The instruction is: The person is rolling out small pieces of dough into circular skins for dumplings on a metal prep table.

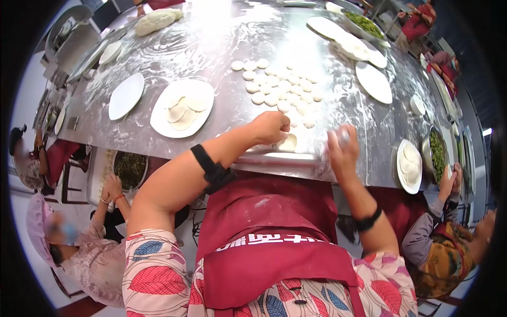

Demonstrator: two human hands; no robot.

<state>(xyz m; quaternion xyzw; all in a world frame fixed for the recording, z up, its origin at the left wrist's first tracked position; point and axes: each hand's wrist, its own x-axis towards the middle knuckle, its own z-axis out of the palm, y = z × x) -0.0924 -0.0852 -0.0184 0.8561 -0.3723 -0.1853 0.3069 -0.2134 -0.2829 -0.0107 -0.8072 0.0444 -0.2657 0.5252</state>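
At the near edge of the floured steel table, my left hand has its fingers closed at the rim of a small flat dough wrapper. To the right, my right hand is raised a little and partly smeared by motion. Its fingers curl around a pale greyish thing, too blurred to name. Just beyond my hands lies a cluster of several small round dough pieces, dusted with flour. Left of them, a white plate holds a few rolled wrappers.
White plates stand on both sides. A large dough lump lies far left. Another plate of wrappers and a bowl of green filling are at right. People sit close on my left and right.
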